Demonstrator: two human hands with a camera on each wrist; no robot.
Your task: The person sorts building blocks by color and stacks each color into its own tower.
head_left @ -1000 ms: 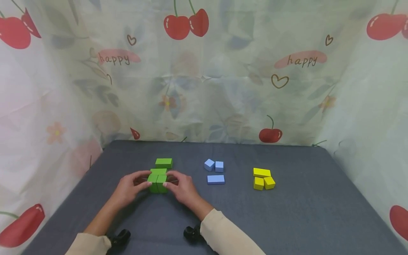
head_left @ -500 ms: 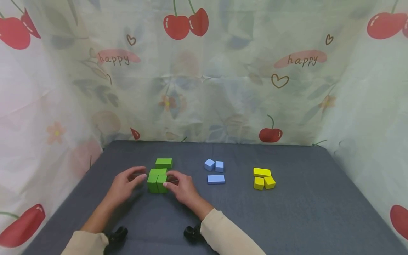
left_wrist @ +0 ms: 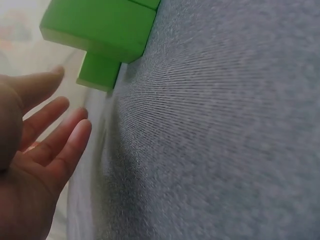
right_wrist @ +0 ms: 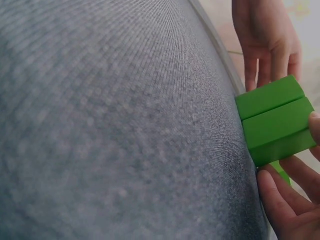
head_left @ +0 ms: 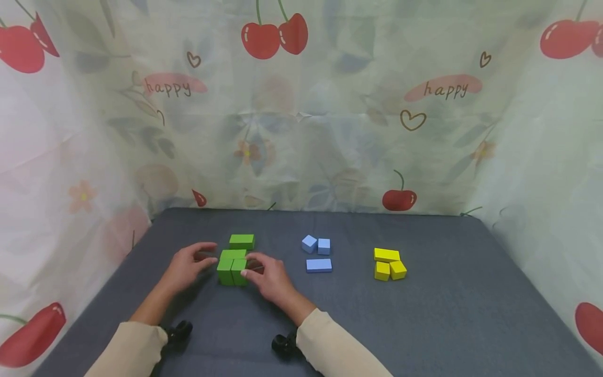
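Two green blocks stand upright side by side on the table, the left one and the right one. Right behind them is another green block. My left hand is held just left of this group, fingers spread and nothing in them; the left wrist view shows a gap between its fingertips and the nearest green block. My right hand rests at the group's right side. Its thumb touches the right upright block, and its other fingers are partly hidden.
A further green block lies behind the group. To the right are two small blue cubes and a flat blue block. Farther right, a long yellow block lies behind two yellow cubes. A printed curtain surrounds the dark table.
My left hand has let go of the green blocks and drawn back to the left, then slightly away from me. My right hand and the blocks have barely moved.
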